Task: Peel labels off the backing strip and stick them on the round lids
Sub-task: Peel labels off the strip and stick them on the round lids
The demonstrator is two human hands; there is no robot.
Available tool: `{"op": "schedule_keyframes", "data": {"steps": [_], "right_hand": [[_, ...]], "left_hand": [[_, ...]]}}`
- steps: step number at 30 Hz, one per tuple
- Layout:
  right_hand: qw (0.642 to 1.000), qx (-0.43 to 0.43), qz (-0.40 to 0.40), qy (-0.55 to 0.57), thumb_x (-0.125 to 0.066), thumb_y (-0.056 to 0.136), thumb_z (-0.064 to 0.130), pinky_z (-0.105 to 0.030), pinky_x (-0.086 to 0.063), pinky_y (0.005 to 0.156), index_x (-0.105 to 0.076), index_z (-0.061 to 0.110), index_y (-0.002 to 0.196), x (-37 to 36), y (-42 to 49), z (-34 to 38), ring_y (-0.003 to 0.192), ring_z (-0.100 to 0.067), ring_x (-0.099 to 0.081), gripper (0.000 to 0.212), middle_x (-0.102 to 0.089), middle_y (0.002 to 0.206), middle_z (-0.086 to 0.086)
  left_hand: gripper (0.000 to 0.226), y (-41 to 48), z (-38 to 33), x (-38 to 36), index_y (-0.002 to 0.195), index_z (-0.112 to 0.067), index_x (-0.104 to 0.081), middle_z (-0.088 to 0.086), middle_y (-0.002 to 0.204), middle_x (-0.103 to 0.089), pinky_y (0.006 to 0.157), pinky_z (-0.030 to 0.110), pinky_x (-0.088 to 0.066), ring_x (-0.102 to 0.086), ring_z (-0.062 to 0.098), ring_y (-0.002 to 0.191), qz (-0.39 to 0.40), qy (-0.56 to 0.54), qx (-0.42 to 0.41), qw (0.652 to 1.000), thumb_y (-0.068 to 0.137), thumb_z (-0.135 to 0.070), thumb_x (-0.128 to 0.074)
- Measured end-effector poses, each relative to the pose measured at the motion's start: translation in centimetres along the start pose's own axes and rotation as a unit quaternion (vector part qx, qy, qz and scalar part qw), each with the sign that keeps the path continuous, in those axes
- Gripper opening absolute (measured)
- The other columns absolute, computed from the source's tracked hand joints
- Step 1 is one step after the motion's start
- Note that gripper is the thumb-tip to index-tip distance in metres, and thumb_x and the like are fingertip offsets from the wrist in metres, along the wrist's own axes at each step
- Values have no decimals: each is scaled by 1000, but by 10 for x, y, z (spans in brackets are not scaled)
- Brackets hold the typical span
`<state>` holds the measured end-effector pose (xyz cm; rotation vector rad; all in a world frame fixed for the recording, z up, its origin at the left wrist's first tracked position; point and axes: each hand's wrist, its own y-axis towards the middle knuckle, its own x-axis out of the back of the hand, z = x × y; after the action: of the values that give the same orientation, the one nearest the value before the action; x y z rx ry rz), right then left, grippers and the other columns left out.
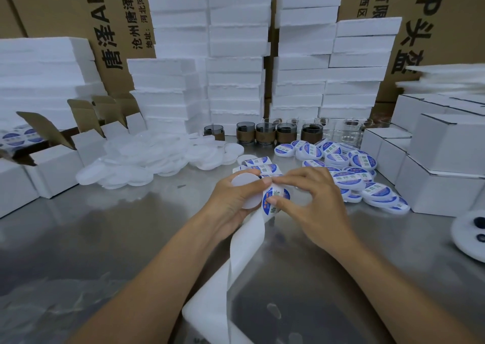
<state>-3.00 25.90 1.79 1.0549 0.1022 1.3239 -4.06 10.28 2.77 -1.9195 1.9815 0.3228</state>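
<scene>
Over the middle of the shiny steel table, the left hand is curling its fingers round a plain white round plastic lid. Just right of it, the right hand is pinching a blue-and-white round label on the white paper backing strip, which is trailing toward the near edge.

Lighting: bright, diffuse, from above. Soft glare was recorded on the table. Edges were bowed by wide-angle distortion; slight blur was noted.
</scene>
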Motion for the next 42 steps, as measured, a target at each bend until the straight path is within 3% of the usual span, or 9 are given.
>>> {"op": "schedule_keyframes", "data": {"steps": [5, 10, 15, 20, 25, 28, 31, 39, 42], "right_hand": [[999, 17, -23, -19, -78, 70, 30, -16, -36, 82, -72, 28, 96, -1, 0, 0, 96, -10, -46, 27, -62, 87, 16], [1000, -14, -20, -9, -78, 70, 31, -30, -43, 83, -73, 29, 92, -3, -1, 0, 94, -8, -50, 23, -67, 90, 6], [999, -23, -31, -11, -78, 69, 30, -25, -42, 81, -72, 31, 86, -3, -1, -1, 88, -6, -54, 19, -65, 87, 7], [998, -21, -33, -39, -80, 68, 31, -31, -42, 81, -72, 24, 80, -3, -2, 1, 83, -13, -58, 16, -65, 80, 7], [998, -19, -40, -44, -81, 66, 30, -29, -41, 79, -71, 23, 77, -3, -2, 2, 79, -11, -56, 17, -62, 77, 11], [998, -15, -41, -37, -82, 65, 29, -27, -40, 77, -69, 22, 77, -3, -1, 3, 77, -8, -53, 19, -60, 73, 14], [998, -5, -46, -43, -83, 64, 27, -29, -40, 73, -69, 19, 80, -3, -1, 5, 75, -10, -51, 23, -61, 71, 10], [996, -20, -50, -72, -83, 64, 30, -27, -35, 73, -71, 16, 78, -3, -2, 6, 68, -9, -49, 23, -55, 66, 11], [995, -40, -49, -79, -83, 63, 34, -33, -41, 75, -69, 17, 74, -2, -2, 7, 66, -12, -53, 25, -57, 65, 10]], "left_hand": [[54, -1, -1, -3, 97, -8, -66, 20, 100, -70, 71, 44, -59, -70, 32, 84, -6, -2, 2, 1000, 45, -12, -81], [43, -2, 0, -1, 103, -5, -64, 23, 108, -68, 82, 49, -56, -67, 37, 96, -10, -3, -1, 1000, 62, -4, -78], [27, -3, 0, -2, 99, -5, -63, 23, 101, -68, 66, 41, -60, -69, 33, 81, -9, -5, -12, 1000, 74, 2, -72], [23, -5, 2, -6, 93, -7, -64, 26, 108, -66, 80, 51, -56, -67, 38, 87, -35, 4, -26, 999, 75, 6, -71], [34, -5, 2, -7, 107, -4, -62, 24, 108, -66, 82, 54, -54, -67, 41, 93, -46, 17, -27, 998, 75, 5, -72], [32, -5, 2, -7, 102, -6, -62, 24, 109, -66, 85, 56, -52, -66, 41, 94, -50, 14, -37, 998, 75, 7, -71], [36, -4, 2, -8, 108, -3, -62, 23, 106, -67, 84, 54, -54, -67, 40, 94, -49, 18, -38, 998, 74, 6, -71], [28, 0, 6, -4, 95, -8, -65, 16, 92, -71, 69, 42, -60, -71, 30, 79, -48, 16, -44, 998, 73, 7, -73], [26, 1, 7, -4, 90, -10, -66, 15, 87, -71, 70, 42, -59, -71, 30, 77, -46, 20, -50, 997, 72, 7, -73]]}}
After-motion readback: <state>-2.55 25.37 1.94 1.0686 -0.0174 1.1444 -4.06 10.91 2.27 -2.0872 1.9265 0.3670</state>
